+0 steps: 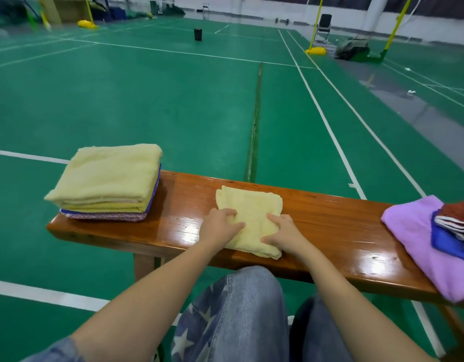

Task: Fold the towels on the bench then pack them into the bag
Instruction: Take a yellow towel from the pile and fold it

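— Fingers first. What do you make of them?

— Left hand (220, 227): fingers curled at the left edge of the small yellow towel (251, 205), thumb laid over the top, so it pinches the cloth. Right hand (287, 232): forefinger and thumb lie apart on the towel's right side. The other fingers are hidden past the edge, and I cannot tell whether they tuck under it.

— And where is the towel itself?

— In the middle of the bench (330, 218), directly ahead of the seated person's knees. It is already doubled into a compact rectangle. Its long axis runs across the bench, near edge to far edge, and the near end lies at the front lip. The bench itself runs left to right.

— Which step, in your judgement?

— Folding, and late in it for this piece. I would say the hands are squaring or closing the last fold. The next move calls for lifting it level by both sides and carrying it left onto the folded stack (105, 178), whose top layer is a larger yellow towel. The fold must not spring open on the way.

— What remains?

— The purple towel (413, 231) at the right end, with a blue cloth (445, 244) and a red-and-white striped cloth (455, 218) heaped on it, none folded. No bag is in sight, so packing is not yet begun.
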Demonstrator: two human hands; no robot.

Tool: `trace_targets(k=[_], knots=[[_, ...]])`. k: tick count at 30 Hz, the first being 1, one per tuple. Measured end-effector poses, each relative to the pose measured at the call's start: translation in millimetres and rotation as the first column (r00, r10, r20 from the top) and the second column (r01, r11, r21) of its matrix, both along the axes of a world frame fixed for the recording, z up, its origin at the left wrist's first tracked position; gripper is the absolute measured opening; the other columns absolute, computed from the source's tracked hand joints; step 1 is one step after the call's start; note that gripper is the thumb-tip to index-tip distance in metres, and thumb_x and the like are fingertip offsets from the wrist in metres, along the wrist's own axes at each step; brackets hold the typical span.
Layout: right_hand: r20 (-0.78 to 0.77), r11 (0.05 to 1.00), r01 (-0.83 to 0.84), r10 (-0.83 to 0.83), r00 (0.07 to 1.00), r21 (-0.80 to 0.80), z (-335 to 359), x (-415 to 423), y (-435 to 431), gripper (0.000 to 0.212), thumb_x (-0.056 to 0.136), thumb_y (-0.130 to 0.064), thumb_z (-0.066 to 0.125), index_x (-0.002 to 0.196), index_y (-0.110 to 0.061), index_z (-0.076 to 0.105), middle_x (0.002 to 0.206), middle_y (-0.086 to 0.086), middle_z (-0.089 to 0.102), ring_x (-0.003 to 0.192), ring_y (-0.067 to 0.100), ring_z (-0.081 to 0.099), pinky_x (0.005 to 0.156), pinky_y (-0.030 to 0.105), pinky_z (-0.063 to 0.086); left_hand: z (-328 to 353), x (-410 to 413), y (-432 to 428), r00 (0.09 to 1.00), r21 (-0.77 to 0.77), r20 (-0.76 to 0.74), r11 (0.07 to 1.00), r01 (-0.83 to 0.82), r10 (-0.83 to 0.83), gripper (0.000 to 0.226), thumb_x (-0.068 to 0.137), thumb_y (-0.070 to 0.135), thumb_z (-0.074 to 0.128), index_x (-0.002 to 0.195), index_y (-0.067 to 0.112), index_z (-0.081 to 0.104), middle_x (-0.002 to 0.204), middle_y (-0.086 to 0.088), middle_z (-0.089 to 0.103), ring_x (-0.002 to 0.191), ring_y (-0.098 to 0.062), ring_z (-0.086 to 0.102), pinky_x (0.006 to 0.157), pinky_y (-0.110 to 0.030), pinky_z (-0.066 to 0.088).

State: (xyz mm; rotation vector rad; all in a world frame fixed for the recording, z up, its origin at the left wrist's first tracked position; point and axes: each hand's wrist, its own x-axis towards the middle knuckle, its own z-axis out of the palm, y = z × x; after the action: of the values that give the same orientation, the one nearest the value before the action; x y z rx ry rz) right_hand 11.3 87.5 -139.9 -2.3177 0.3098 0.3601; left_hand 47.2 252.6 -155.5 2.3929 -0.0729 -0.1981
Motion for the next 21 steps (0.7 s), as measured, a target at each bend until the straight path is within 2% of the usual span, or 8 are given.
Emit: trace_targets(k=[5,12,17,21], knots=[[0.050,1.000,0.015,-0.016,0.999,0.004,-2.9,-9.7,3.1,0.077,0.084,-0.013,0.068,0.148,-0.012,0.025,0.146,0.006,0.021,0.131,0.022,0.031,0.108,0.029,0.029,-0.3,-10.3,-0.3,0.998,-0.155,0.019,0.987,-0.053,0.057,0.052,0.087,0.025,0.065,0.136,0.017,0.048,0.132,-0.004,0.035,0.113,-0.019,0.046,0.096,-0.025,0.041],[0.148,0.998,-0.044,0.050,0.988,-0.045,-9.4,-2.4,43.9,0.079,0.085,-0.014,0.067,0.149,-0.017,0.021,0.149,0.002,0.017,0.132,0.020,0.030,0.107,0.028,0.033,5.0,-5.8,39.3,0.996,-0.123,0.030,0.989,-0.077,0.082,0.060,0.086,0.023,0.067,0.139,0.014,0.042,0.140,-0.004,0.025,0.126,-0.022,0.041,0.105,-0.028,0.036],[0.165,0.990,-0.128,0.136,0.977,-0.057,-13.7,21.9,97.3,0.080,0.087,-0.020,0.065,0.150,-0.019,0.017,0.153,-0.001,0.012,0.135,0.020,0.029,0.108,0.027,0.032,9.0,14.9,91.2,0.983,0.059,0.123,0.988,-0.143,0.135,0.055,0.089,0.034,0.061,0.137,0.012,0.045,0.141,-0.005,0.023,0.124,-0.023,0.044,0.108,-0.031,0.033],[0.195,0.993,-0.108,0.114,0.974,-0.041,-24.1,35.3,126.4,0.080,0.088,-0.023,0.064,0.151,-0.021,0.014,0.155,-0.001,0.010,0.138,0.020,0.028,0.110,0.030,0.031,4.0,26.1,111.1,0.977,0.374,0.215,0.923,-0.087,0.005,0.044,0.095,0.038,0.050,0.129,0.011,0.048,0.149,-0.009,0.017,0.121,-0.023,0.048,0.101,-0.031,0.041]])
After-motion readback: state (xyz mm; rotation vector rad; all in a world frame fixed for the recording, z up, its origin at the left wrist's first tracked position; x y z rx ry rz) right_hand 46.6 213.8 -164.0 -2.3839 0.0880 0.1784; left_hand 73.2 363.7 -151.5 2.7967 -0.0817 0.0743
